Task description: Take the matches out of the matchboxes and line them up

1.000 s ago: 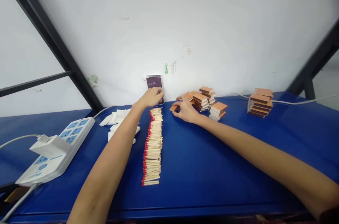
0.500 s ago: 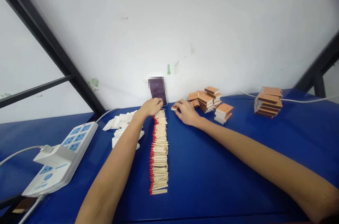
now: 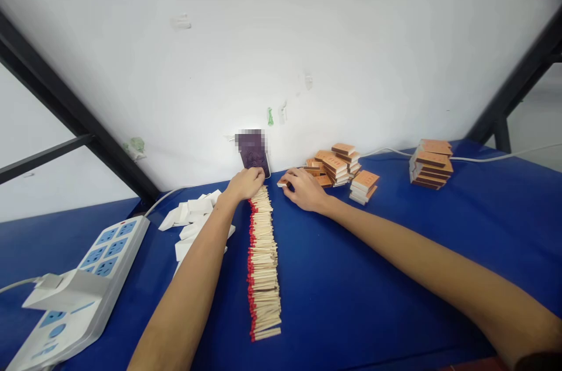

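A long row of red-tipped matches (image 3: pixel 262 263) runs down the middle of the blue table (image 3: pixel 373 277). My left hand (image 3: pixel 244 184) rests with curled fingers at the row's far end, just below a dark phone (image 3: pixel 253 154) that leans on the wall. My right hand (image 3: pixel 302 189) lies beside it, fingers closed on a small orange matchbox (image 3: pixel 283 181) flat on the table. Heaps of orange matchboxes (image 3: pixel 338 164) sit just right of that hand.
White inner trays (image 3: pixel 193 216) lie scattered left of the match row. A white and blue power strip (image 3: pixel 76 295) with a plug sits at the near left. Another orange matchbox stack (image 3: pixel 430 163) stands far right, beside a white cable (image 3: pixel 504 156). Black frame bars flank both sides.
My left hand has come down from the phone to the far end of the match row. My right hand has drawn the matchbox slightly left. The camera has tilted a little.
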A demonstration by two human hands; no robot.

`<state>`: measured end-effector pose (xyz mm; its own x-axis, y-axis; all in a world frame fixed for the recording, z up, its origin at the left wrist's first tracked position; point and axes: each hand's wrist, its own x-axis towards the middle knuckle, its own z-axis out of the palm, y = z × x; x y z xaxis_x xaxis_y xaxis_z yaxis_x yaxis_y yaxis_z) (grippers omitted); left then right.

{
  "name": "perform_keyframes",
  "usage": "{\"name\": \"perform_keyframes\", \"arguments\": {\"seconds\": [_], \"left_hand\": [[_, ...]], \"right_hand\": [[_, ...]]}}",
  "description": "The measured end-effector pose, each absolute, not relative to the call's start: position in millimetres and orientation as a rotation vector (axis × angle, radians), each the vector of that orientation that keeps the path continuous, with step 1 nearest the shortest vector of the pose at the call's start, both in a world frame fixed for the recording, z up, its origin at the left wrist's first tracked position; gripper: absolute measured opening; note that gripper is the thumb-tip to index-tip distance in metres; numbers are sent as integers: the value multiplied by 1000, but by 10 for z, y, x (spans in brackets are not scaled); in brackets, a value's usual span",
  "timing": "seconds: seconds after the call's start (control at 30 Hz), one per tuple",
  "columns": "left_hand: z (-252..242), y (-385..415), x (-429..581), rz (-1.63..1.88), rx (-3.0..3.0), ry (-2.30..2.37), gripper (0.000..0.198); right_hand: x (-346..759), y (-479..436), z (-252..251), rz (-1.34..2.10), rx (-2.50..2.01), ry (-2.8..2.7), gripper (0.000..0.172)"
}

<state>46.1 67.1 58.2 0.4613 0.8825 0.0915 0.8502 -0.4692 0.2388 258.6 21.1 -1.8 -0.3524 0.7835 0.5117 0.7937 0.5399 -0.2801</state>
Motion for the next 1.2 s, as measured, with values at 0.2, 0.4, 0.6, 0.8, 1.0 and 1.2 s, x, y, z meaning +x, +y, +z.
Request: {"name": "perform_keyframes", "arguments": {"seconds": [0.2, 0.4, 0.6, 0.8, 1.0, 1.2], "left_hand": [[560, 660, 429, 384, 2479, 1539, 23], [690, 630, 433, 597, 2439, 1528, 21], [879, 508, 543, 682, 2368, 1493, 19], [912, 440, 635, 631, 2220, 1421, 26], [843, 483, 638, 756, 2346, 1307, 27], [777, 534, 599, 606, 2501, 1180, 27]], "right_hand": [[2564, 206, 5, -69, -1300, -2177, 20], [2553, 152, 69, -199, -1144, -2244, 19], [2562, 167, 35, -138, -950, -2285, 18], [2568, 242, -32, -4, -947, -2221, 16], [2572, 221, -31, -14, -976, -2185, 15], [2582, 219, -55, -50, -999, -2133, 16]]}}
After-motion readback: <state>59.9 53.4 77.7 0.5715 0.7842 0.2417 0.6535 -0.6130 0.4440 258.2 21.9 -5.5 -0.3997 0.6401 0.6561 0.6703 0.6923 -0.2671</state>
